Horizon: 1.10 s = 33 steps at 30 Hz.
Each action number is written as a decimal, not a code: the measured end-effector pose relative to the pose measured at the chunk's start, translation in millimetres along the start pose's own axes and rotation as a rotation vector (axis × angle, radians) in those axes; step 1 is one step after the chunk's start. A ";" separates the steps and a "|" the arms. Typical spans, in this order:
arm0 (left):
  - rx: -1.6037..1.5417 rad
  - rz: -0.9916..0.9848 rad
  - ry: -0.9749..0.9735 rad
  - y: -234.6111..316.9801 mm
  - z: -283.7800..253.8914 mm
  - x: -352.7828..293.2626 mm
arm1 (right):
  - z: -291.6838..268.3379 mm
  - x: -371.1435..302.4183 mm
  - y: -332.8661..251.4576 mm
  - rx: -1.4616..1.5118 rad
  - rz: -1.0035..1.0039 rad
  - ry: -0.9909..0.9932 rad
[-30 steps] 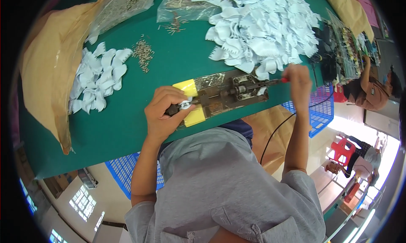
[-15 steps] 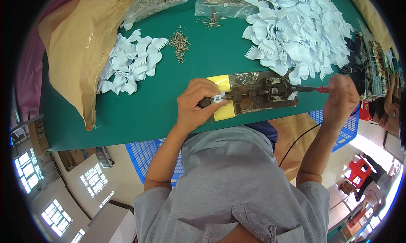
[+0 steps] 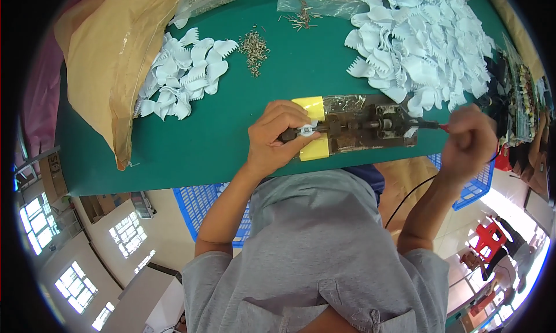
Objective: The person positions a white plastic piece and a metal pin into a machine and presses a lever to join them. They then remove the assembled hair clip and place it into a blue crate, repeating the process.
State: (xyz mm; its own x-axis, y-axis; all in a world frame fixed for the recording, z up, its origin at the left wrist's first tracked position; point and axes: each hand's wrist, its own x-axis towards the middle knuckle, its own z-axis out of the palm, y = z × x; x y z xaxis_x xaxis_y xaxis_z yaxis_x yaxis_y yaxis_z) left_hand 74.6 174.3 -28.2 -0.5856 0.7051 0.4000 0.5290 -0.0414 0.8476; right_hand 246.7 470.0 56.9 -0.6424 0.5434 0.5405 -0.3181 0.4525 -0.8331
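At the left end of a dark metal toggle clamp press (image 3: pixel 365 124), my left hand (image 3: pixel 275 133) is closed, pinching a small white plastic hair claw clip (image 3: pixel 307 130) between thumb and fingers against the tool's tip. Fingers hide most of the clip. My right hand (image 3: pixel 472 139), slightly blurred, is wrapped round the red grip (image 3: pixel 444 127) of the press lever, and only the grip's end shows. Yellow tape (image 3: pixel 314 149) covers the left part of the press base. Beyond my left hand lies a pile of small metal springs (image 3: pixel 253 52).
A large heap of white toothed clip halves (image 3: pixel 423 49) fills the far right, with a smaller pile (image 3: pixel 182 72) at left beside a tan sack (image 3: pixel 116 66). Thin metal pins (image 3: pixel 303 17) lie near clear bags at the back. Blue baskets (image 3: pixel 200 208) stand below the green table's edge.
The whole view has shifted slightly, so table things appear further right and higher. My right hand now covers more of the red grip. My left hand keeps its pinch at the press tip.
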 end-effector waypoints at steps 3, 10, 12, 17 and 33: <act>-0.006 0.020 0.034 -1.7 1.0 1.7 | 25.6 0.8 -13.8 -0.036 0.217 0.088; -0.029 0.017 0.009 -2.2 1.3 1.7 | 51.0 -3.1 -32.1 -0.353 0.156 0.008; -0.022 0.022 0.009 -1.1 1.9 1.6 | 51.2 0.4 -32.8 -0.203 0.206 -0.020; -0.046 0.007 0.004 -1.0 3.9 2.8 | 29.3 -4.0 -19.4 0.293 0.304 0.144; 0.409 -0.581 0.524 70.4 -153.2 -82.0 | -17.2 -25.4 58.7 -0.306 0.206 0.671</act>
State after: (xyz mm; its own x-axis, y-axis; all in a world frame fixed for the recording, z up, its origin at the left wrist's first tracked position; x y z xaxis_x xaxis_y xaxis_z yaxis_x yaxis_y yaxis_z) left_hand 65.8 5.2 52.1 -0.9836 0.1161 0.1381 0.1795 0.5502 0.8155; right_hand 256.2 494.9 -3.6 -0.0760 0.9068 0.4148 0.0326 0.4180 -0.9079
